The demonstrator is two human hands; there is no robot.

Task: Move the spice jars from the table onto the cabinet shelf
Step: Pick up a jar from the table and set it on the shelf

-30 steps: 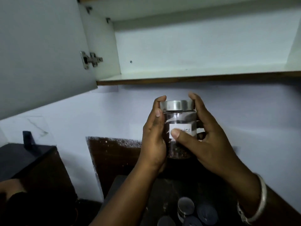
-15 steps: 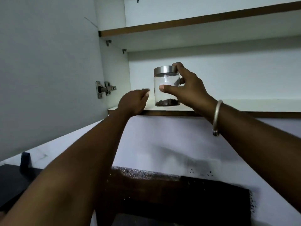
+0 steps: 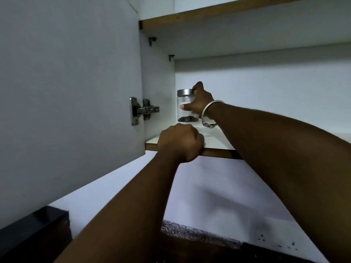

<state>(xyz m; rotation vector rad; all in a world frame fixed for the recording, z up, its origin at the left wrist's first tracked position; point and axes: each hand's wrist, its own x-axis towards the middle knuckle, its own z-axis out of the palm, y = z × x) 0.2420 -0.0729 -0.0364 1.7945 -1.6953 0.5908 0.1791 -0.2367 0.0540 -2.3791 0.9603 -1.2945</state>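
Observation:
A clear glass spice jar (image 3: 185,111) with a silver lid and a little dark spice at its bottom stands upright deep in the back left corner of the white cabinet shelf (image 3: 214,142). My right hand (image 3: 199,102) reaches into the cabinet and wraps around the jar's right side, thumb across the glass and fingers at the lid. My left hand (image 3: 180,142) is curled over the shelf's brown front edge, holding no jar. The table and the other jars are out of view.
The open cabinet door (image 3: 66,92) hangs at the left with a metal hinge (image 3: 142,111). An upper shelf (image 3: 228,14) runs above. White wall (image 3: 218,186) lies below the cabinet, with a dark counter edge (image 3: 190,232) at the bottom.
The jar went from the shelf's front edge back into the left rear corner, still in my right hand. My left hand dropped from beside the jar and closed on the shelf edge.

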